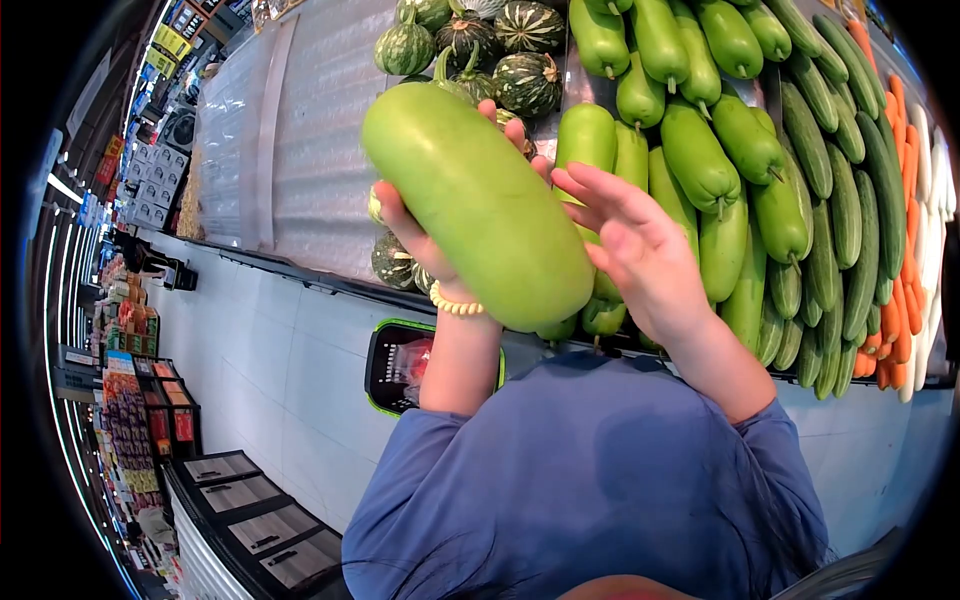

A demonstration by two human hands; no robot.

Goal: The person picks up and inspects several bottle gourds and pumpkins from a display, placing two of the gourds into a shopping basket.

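A large, smooth, light green bottle gourd [480, 205] lies tilted across my left hand [432, 258], which is wrapped round it from beneath. The thumb shows at its left side and the fingertips curl past its upper right edge; the palm is mostly hidden. My right hand [645, 245] is held up beside the gourd's right side, fingers spread and thumb apart, with nothing in its grasp. Behind that hand, more light green gourds [700, 150] are piled on the display. Small striped green pumpkins [528, 82] sit beyond the held gourd.
Cucumbers [858, 245], carrots [908, 230] and long white radishes [930, 220] fill the display's right side. A black basket with a green rim [372, 375] stands on the floor, a bagged red item [412, 360] inside. Dark-framed cabinets [250, 500] are at lower left.
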